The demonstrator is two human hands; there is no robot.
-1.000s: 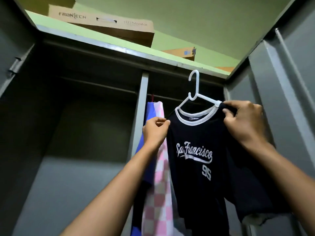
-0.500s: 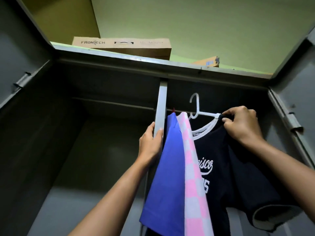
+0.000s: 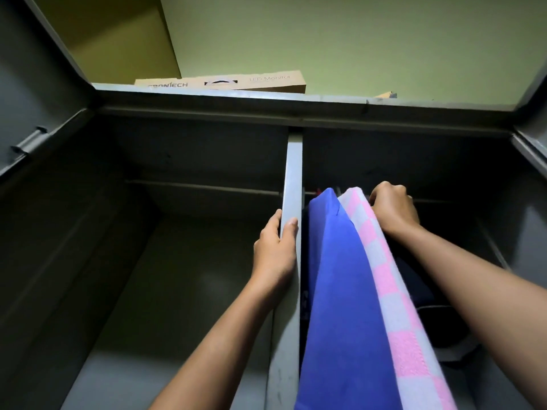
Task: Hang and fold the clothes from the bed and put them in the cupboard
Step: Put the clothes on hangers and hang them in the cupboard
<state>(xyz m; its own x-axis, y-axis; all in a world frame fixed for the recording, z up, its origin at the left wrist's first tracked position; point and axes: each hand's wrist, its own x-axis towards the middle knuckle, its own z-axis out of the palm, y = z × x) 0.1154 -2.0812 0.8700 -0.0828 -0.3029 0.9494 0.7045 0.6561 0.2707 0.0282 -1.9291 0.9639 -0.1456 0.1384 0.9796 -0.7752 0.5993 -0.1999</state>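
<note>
My right hand (image 3: 393, 210) curls at the rail (image 3: 435, 200) — hold hidden — dark shirt (image 3: 414, 279) hanging below; my left hand (image 3: 275, 247) grips the divider (image 3: 293, 173).

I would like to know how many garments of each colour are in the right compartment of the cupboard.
Blue garment: 1
Pink-and-white checked garment: 1
Dark garment, partly hidden: 1
Total: 3

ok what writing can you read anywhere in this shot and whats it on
"FRONTECH": on the cardboard box atop the cupboard, its lower edge hidden by the cupboard's top.
"LED Monitor": same box, faint.
Smaller box to the right: too little shows to read.
</note>
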